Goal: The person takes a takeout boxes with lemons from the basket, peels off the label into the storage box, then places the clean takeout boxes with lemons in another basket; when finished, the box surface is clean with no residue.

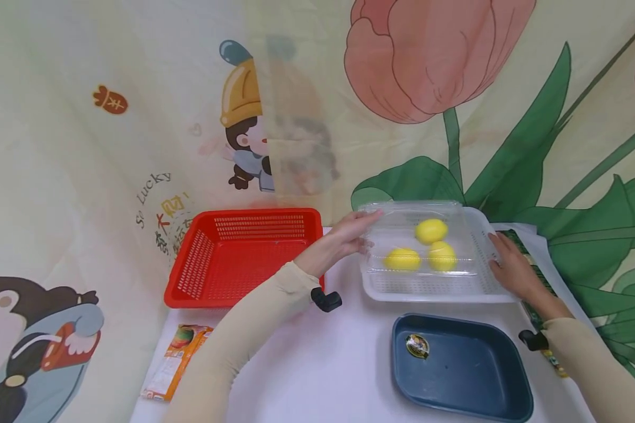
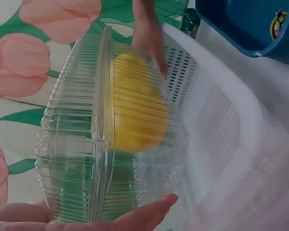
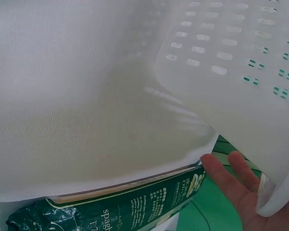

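Observation:
My left hand (image 1: pixel 349 235) holds one end of a clear plastic clamshell box (image 2: pixel 103 120) with three yellow lemons (image 1: pixel 431 231) in it. In the left wrist view the box looks closed, its two rims together, with fingers along its end. Under the box is a white perforated basket (image 1: pixel 439 297); whether the box rests on its bottom I cannot tell. My right hand (image 1: pixel 515 270) grips the right rim of this basket. In the right wrist view, the rim lies between the thumb side and fingers of the right hand (image 3: pixel 236 192), partly hidden.
A red basket (image 1: pixel 243 288) stands left on the white-covered table. In front sits a dark blue tray (image 1: pixel 471 370) holding a round gold-and-black item (image 1: pixel 417 346). An orange packet (image 1: pixel 177 361) lies at front left, a green spaghetti packet (image 3: pixel 135 207) along the right edge.

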`<move>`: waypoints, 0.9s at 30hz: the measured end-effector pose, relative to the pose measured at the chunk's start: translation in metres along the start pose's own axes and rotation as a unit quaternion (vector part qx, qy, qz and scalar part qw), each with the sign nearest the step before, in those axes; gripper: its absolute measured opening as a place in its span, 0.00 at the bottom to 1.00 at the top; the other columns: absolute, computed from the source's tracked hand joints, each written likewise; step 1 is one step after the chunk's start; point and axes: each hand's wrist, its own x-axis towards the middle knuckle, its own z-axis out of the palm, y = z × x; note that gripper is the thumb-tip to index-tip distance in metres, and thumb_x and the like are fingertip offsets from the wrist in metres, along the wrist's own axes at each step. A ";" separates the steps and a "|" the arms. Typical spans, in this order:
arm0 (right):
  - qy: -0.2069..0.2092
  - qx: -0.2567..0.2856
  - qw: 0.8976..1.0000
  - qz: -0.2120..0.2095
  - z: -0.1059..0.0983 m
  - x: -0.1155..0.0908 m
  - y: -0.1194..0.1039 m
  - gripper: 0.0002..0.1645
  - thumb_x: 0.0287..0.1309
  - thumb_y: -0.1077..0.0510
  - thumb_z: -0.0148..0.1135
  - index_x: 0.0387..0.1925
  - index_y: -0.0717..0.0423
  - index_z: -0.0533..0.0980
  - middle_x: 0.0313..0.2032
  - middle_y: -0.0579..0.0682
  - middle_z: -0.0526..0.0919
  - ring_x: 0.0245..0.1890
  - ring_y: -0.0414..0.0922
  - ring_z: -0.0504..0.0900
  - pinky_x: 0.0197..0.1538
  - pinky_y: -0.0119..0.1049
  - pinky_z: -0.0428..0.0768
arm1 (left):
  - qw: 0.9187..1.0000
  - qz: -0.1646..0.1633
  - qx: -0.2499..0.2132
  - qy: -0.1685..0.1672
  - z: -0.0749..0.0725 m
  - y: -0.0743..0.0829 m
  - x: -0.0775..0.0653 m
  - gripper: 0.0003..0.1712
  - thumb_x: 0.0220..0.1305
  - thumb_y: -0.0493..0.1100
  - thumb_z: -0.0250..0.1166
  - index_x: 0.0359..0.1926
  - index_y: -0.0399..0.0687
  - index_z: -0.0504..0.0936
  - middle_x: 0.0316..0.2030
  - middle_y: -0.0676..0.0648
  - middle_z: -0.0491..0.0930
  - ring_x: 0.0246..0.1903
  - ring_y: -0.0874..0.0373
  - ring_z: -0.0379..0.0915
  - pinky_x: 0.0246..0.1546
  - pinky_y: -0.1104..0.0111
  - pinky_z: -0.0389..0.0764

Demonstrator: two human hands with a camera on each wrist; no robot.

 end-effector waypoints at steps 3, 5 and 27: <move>-0.004 -0.006 1.000 0.008 0.002 0.000 0.000 0.40 0.65 0.72 0.54 0.74 0.74 0.52 0.70 0.82 0.52 0.66 0.81 0.57 0.59 0.78 0.63 | 1.000 -0.006 0.015 0.001 0.009 -0.001 0.010 0.45 0.69 0.54 0.66 0.78 0.46 0.54 0.74 0.39 0.58 0.68 0.30 0.62 0.47 0.49 0.79; -0.009 -0.008 1.000 0.014 0.002 0.000 0.000 0.40 0.65 0.72 0.54 0.74 0.74 0.51 0.71 0.81 0.51 0.67 0.80 0.57 0.60 0.78 0.63 | 1.000 -0.012 0.025 0.001 0.014 -0.001 0.016 0.46 0.70 0.54 0.65 0.79 0.47 0.52 0.76 0.39 0.56 0.68 0.28 0.61 0.41 0.52 0.78; -0.026 0.014 0.999 0.042 -0.001 0.003 0.001 0.41 0.67 0.69 0.51 0.77 0.70 0.49 0.73 0.79 0.48 0.70 0.79 0.53 0.63 0.78 0.59 | 0.999 -0.021 -0.002 0.032 0.037 -0.026 0.078 0.48 0.68 0.52 0.67 0.79 0.44 0.53 0.78 0.37 0.52 0.70 0.21 0.52 0.66 0.26 0.57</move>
